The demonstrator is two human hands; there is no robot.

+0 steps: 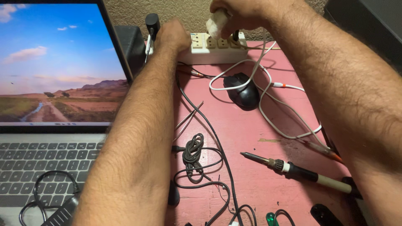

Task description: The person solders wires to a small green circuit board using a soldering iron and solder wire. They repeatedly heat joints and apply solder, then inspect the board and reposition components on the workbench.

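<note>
White power strip (pixel 209 49) — flat (table's back edge)

Home electronics bench: soldering iron (pixel 299 170), laptop (pixel 58 83), cables.

I see my two bare, hairy arms. My left hand (pixel 172 35) and right hand (pixel 238 14) wear no gloves, rings or watch. No sleeves show.

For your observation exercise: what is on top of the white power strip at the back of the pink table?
The left hand rests on the power strip at its left end. The right hand holds a white plug over its sockets. The sockets beneath both hands are covered.
</note>
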